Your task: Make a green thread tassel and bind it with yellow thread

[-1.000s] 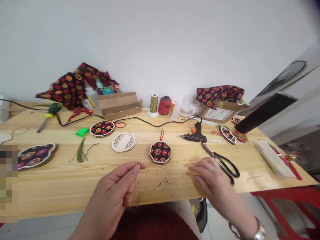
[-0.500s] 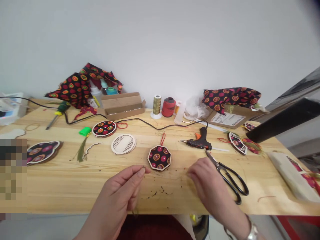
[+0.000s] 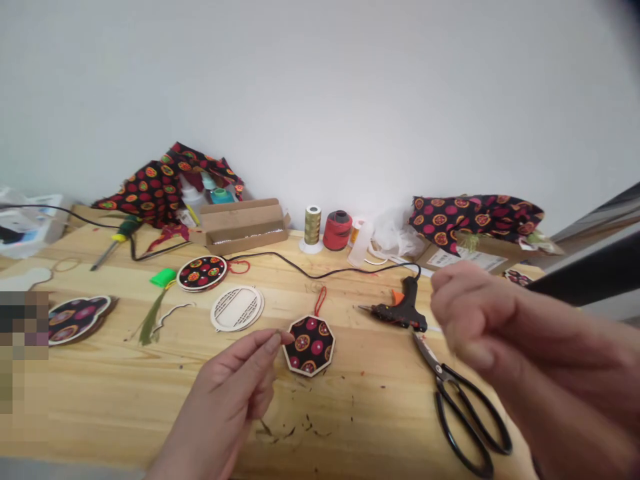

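Observation:
My left hand is pinched closed at the middle of the bench, its fingertips beside the octagonal ornament. A bit of thin olive thread shows below its fingers. My right hand is raised close to the camera at the right, thumb pressed to curled fingers; whatever they pinch is too fine or blurred to make out. The octagonal ornament, dark printed fabric in a pale wooden frame, lies flat with a red loop at its top. Black-handled scissors lie partly open below my right hand.
A black glue gun lies behind the scissors, its cord running left. Round wooden frames, a round fabric ornament and a green tassel lie leftward. Thread spools and a cardboard box stand along the wall.
My right hand has lifted up and to the right, toward the camera. My left hand stays pinched in nearly the same place. The view has shifted slightly.

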Action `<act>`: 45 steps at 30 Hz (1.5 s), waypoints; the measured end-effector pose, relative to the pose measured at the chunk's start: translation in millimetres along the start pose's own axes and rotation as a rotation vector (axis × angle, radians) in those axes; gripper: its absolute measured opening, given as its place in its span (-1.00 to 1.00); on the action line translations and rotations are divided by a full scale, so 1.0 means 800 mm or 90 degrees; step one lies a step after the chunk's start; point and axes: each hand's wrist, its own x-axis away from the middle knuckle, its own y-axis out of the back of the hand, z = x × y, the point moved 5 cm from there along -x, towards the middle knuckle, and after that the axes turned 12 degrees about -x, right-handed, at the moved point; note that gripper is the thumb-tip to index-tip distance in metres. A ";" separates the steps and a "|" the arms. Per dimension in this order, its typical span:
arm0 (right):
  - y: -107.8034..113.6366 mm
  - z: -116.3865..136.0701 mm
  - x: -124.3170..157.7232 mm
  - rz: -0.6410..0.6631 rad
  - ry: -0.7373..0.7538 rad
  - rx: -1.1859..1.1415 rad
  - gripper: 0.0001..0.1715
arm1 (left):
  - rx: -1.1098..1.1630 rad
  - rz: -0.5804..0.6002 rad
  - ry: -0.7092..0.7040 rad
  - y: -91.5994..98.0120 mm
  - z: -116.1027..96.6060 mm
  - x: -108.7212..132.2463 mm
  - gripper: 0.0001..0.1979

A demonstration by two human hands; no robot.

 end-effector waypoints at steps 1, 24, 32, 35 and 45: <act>-0.011 0.006 -0.004 0.089 0.024 -0.025 -0.80 | 0.017 -0.010 -0.012 0.002 -0.006 -0.002 -0.82; -0.091 -0.059 -0.057 0.429 0.133 0.353 -0.76 | -0.170 0.172 -0.038 -0.038 -0.028 -0.038 -0.76; -0.086 -0.052 -0.047 0.196 0.039 0.272 -0.78 | -0.190 0.210 -0.053 -0.021 -0.028 -0.031 -0.83; -0.080 -0.067 -0.024 0.036 -0.084 0.129 -0.84 | -0.195 0.183 -0.053 -0.008 -0.025 -0.028 -0.84; -0.135 -0.110 0.036 -0.152 -0.436 -0.440 -0.78 | -0.214 0.229 -0.068 -0.005 -0.014 -0.014 -0.84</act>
